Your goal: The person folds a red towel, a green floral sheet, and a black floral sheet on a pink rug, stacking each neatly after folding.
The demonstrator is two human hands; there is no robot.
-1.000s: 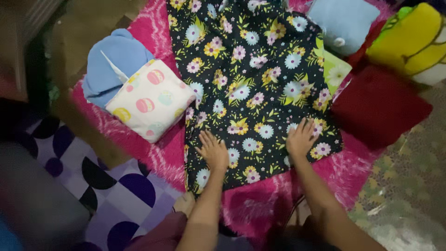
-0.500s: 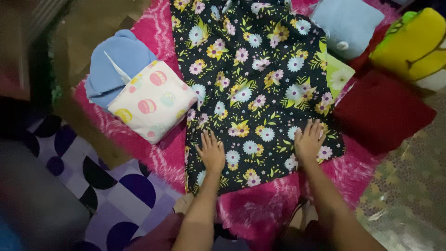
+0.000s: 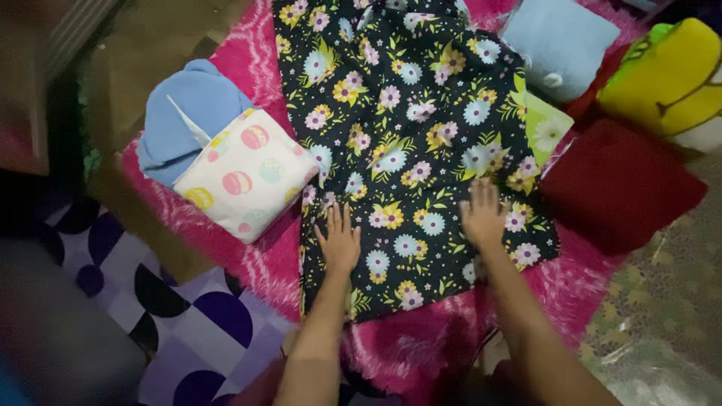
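Floral cloth (image 3: 410,143): black ground, daisy print, spread flat on a pink rug (image 3: 248,248). Its long axis runs straight away from the person, the near hem just in front of the forearms, the far end out of frame at the top.

Left hand (image 3: 340,242): palm down, fingers extended and close together, pressed flat on the cloth near its left edge. It grips nothing.

Right hand (image 3: 481,214): palm down, fingers slightly spread, flat on the cloth toward its right edge and a little farther up than the left. It grips nothing. Both hands lie on the near third of the cloth, one on each side of the centre line.

Surroundings: a folded cream piece with coloured ovals (image 3: 244,173) lies just left of the cloth, resting against a folded blue piece (image 3: 184,101). To the right, a green floral corner (image 3: 547,129), a red pillow (image 3: 620,184), a pale blue pillow (image 3: 560,41) and a yellow cushion (image 3: 665,71). No packages, labels or signs are visible.
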